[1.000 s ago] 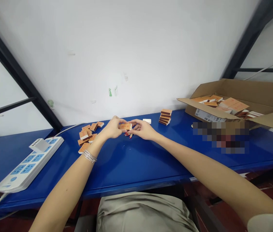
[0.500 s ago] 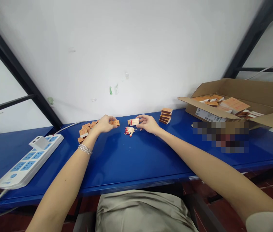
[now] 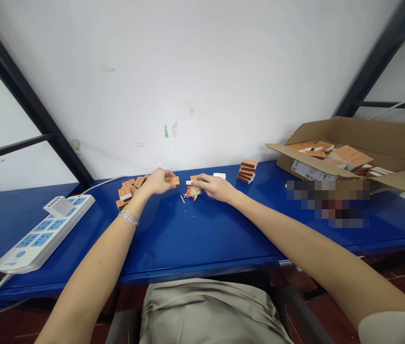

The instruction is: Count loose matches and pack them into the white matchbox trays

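Observation:
My left hand (image 3: 159,181) is closed around one end of an orange matchbox (image 3: 172,181), held level near the back of the blue table. To the right, my right hand (image 3: 215,187) curls over the edge of a small pile of red-tipped matches (image 3: 192,192). Its fingertips overlap another matchbox (image 3: 194,177) just behind the pile, and what they grip is hidden. A white matchbox tray (image 3: 219,176) lies behind my right knuckles. One loose match (image 3: 182,198) rests left of the pile.
Several matchboxes (image 3: 125,192) lie heaped beyond my left wrist. A neat matchbox stack (image 3: 247,171) stands right of my right hand. Further right is an open cardboard box (image 3: 317,169) of matchboxes, with a blurred patch before it. A white power strip (image 3: 46,234) lies at left.
My right hand has let go of the match-filled tray and moved down and left to the matches. The pile is larger, and a white tray lies behind the hand. The left hand barely moved.

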{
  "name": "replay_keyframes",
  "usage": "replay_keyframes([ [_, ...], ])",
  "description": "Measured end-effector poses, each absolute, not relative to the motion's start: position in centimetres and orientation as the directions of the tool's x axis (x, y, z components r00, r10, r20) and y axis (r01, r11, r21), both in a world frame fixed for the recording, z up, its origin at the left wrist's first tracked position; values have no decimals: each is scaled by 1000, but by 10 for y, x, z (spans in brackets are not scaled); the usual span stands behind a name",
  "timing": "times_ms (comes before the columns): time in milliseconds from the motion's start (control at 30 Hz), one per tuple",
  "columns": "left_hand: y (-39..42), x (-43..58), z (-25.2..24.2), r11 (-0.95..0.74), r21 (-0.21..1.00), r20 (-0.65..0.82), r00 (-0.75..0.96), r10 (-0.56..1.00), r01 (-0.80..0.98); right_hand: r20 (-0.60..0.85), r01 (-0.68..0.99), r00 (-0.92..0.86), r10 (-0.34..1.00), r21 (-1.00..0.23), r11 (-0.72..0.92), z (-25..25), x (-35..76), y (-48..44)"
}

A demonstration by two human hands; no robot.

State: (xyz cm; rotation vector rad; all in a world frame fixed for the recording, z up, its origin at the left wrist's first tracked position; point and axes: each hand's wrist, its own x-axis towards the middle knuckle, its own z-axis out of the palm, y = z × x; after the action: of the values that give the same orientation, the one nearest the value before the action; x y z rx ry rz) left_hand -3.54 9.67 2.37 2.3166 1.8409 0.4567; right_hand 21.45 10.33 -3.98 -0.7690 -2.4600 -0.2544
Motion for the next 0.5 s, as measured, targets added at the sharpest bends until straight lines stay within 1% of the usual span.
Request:
replay_keyframes([
  [100,96,-34,23,-246,279,156,210,965,928,561,598,-674,482,31,801,-39,216,104],
  [367,95,-33,21,-267,257,154,233,960,929,601,618,-617,508,-29,785,-37,217,102],
  [433,95,-33,22,-273,253,157,239,958,928,623,611,-585,519,-81,787,-37,216,102],
  [500,95,-33,22,-275,254,164,239,957,927,663,592,-507,551,-197,782,-38,215,105],
])
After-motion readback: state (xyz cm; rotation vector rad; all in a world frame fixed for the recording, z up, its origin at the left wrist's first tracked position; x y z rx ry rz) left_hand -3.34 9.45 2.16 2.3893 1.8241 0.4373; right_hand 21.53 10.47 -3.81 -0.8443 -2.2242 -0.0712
